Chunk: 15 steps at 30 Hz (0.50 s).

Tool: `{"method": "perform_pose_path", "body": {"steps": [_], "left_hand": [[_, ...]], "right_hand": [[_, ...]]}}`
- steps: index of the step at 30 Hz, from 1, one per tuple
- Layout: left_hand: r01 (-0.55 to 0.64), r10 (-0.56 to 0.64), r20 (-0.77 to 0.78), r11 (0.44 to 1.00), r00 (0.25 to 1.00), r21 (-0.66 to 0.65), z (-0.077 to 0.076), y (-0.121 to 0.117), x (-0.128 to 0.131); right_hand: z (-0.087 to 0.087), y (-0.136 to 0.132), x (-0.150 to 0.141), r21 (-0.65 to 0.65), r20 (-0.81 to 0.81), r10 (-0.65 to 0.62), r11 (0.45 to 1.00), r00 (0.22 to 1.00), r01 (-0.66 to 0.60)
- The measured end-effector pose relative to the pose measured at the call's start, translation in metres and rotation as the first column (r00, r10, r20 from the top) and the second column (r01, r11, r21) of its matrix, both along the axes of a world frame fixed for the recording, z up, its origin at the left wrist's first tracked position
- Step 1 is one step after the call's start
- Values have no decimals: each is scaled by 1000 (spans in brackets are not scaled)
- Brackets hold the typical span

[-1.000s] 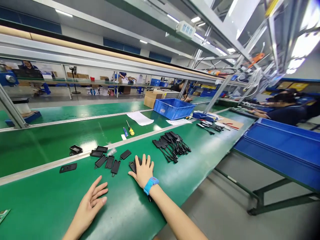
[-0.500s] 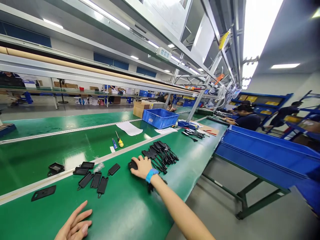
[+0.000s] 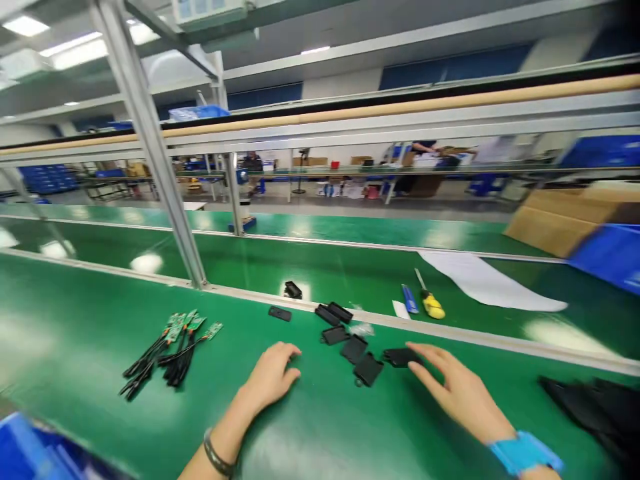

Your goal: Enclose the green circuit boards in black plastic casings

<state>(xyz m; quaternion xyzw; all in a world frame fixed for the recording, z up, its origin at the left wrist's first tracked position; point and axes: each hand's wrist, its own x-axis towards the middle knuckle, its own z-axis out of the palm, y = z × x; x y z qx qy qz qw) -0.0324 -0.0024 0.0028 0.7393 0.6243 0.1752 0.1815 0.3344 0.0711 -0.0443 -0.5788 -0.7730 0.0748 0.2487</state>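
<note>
My left hand (image 3: 270,375) lies on the green bench (image 3: 90,347) with fingers loosely curled, holding nothing. My right hand (image 3: 453,390), with a blue wristband, reaches left with fingers stretched flat, its fingertips touching a black plastic cover (image 3: 400,357). Between the hands lie more black covers (image 3: 354,348), and others (image 3: 333,312) sit near the metal rail. A bundle of green circuit boards with black cables (image 3: 167,347) lies to the left of my left hand.
A yellow-handled screwdriver (image 3: 429,301), a blue tool (image 3: 409,299) and a white paper sheet (image 3: 487,281) lie on the conveyor belt beyond the rail. A metal post (image 3: 155,160) rises at the left. Dark parts (image 3: 595,403) lie at the right; a blue bin (image 3: 30,450) sits bottom left.
The view has swung left, revealing the circuit-board bundle. My left hand has moved up onto the bench near the covers. My right hand has left the cable pile and reached a cover.
</note>
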Motion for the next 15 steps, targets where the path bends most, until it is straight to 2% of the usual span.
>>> {"method": "perform_pose_path", "body": {"steps": [2, 4, 6, 8, 10, 12, 14, 15], "left_hand": [[-257, 266, -221, 964, 938, 69, 15, -2, -37], [-473, 489, -305, 872, 817, 129, 26, -8, -76], [-617, 635, -350, 767, 689, 176, 33, -18, -110], [-683, 692, -368, 708, 621, 181, 36, -28, -132], [-677, 685, -357, 716, 635, 170, 38, -36, -137], [-611, 632, -321, 771, 705, 177, 41, -40, -122], [-464, 493, -224, 869, 841, 170, 45, -39, -92], [-341, 360, -148, 930, 921, 141, 47, -35, -75]], "right_hand": [[10, -26, -59, -90, -154, 185, 976, 971, -200], [22, -52, -108, -157, -243, 298, 927, 923, -341], [30, -70, -144, -200, -314, 374, 873, 873, -445], [32, -80, -165, -213, -389, 423, 823, 818, -527], [29, -86, -176, -222, -478, 434, 782, 764, -583], [24, -91, -183, -274, -626, 364, 726, 690, -631], [18, -94, -187, -333, -818, 168, 641, 549, -692], [16, -94, -189, -335, -897, 31, 602, 441, -725]]}}
